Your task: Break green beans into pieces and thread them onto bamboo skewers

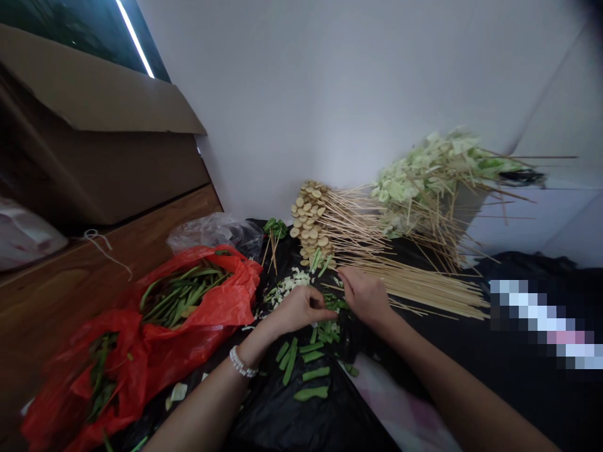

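Note:
Cut flat green bean pieces [314, 374] lie scattered on a black plastic sheet [282, 420] in front of me. My left hand [304, 307], with a beaded bracelet at the wrist, curls thumb and fingers together low over more bean pieces; whatever is between the fingertips is too small to make out. Close by on the right, my right hand [367, 295] is closed, and a thin bamboo skewer [332, 287] seems to run leftward from its fingertips. Short green pieces [320, 261] sit just beyond the hands, beside a pile of chopped white bits [292, 285].
Skewered potato slices [311, 216] and skewered cabbage [424, 172] are stacked against the wall. Loose bamboo skewers [438, 292] lie to the right. Red plastic bags [211, 314] hold whole beans at left; a cardboard box [108, 169] stands behind, near clear plastic [217, 232].

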A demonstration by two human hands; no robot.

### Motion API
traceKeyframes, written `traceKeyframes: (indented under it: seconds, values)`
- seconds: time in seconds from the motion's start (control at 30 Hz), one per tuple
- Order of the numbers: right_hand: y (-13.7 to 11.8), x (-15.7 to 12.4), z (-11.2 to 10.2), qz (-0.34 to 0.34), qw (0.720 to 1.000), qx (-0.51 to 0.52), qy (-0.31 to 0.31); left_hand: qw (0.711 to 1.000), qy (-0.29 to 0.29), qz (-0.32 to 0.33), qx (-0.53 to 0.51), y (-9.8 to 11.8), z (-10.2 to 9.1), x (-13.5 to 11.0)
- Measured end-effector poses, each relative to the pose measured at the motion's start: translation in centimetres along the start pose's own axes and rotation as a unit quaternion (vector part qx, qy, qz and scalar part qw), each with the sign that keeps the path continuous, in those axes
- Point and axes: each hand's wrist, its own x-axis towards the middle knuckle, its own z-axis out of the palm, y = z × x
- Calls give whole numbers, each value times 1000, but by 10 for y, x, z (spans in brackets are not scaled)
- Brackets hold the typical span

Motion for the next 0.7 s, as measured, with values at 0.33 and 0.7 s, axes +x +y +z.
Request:
traceKeyframes:
  seconds: [0.33, 0.7]
  values:
    - [-4, -1, 1, 1, 1000, 15, -14, 991, -48, 60, 110, 3, 1, -7]
    - [3, 1, 3, 36, 996, 77, 22, 986, 72, -39, -145, -13, -13, 4]
